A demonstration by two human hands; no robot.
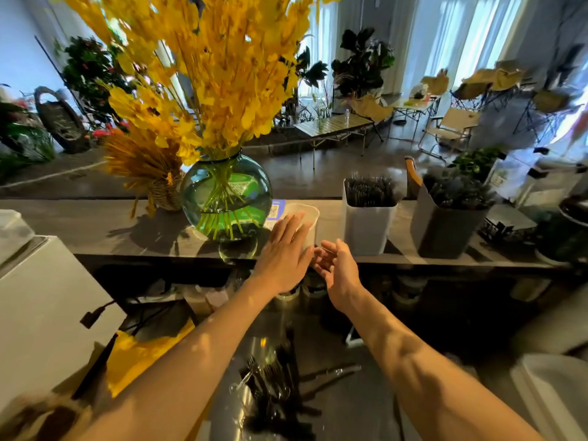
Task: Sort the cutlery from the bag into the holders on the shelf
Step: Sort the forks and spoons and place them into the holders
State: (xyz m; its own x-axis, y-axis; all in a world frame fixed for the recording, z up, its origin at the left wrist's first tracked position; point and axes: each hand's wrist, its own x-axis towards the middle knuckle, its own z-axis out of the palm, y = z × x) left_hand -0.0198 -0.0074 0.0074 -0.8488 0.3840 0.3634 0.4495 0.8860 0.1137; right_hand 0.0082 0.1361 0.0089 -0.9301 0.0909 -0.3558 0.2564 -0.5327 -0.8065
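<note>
A pile of black plastic cutlery [273, 386] lies in a clear bag on the steel counter below me. On the shelf [105, 230] stand three holders: a low translucent one [310, 214], a white one [369, 230] full of black cutlery, and a grey one [445, 230] also filled. My left hand [284, 249] is stretched out with straight fingers, its fingertips against the translucent holder's front. My right hand [334, 265] hovers just right of it, palm turned inward, fingers relaxed and holding nothing.
A round green glass vase [227, 195] of yellow flowers stands on the shelf just left of the translucent holder. A white appliance [41, 300] sits at my left, a yellow cloth [143, 354] beside the cutlery. Potted plants [477, 160] crowd the shelf's right end.
</note>
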